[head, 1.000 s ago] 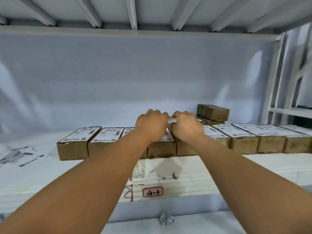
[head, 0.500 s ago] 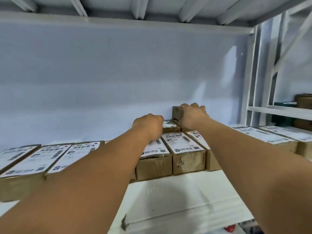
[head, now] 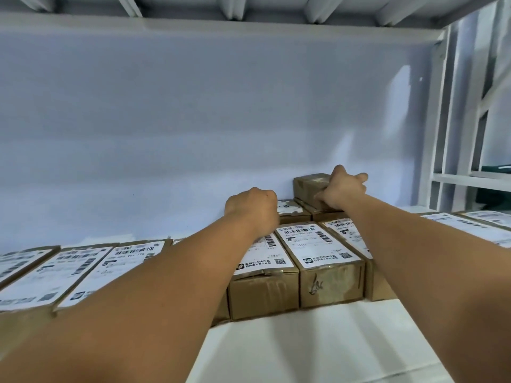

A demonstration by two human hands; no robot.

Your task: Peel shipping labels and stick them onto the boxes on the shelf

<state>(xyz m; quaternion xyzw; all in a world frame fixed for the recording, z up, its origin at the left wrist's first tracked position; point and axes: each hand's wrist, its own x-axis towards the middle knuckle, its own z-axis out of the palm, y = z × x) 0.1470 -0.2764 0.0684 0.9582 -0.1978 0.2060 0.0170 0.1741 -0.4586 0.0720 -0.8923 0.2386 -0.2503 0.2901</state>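
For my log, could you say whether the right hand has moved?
Yes. The right hand moved away from the left hand, back onto the stacked box.

Soft, cool, fairly bright light, with pale glare on the back wall toward its right edge. Faint shadows lie on the shelf. The left-edge labels blur, and straight lines tilt at the right.
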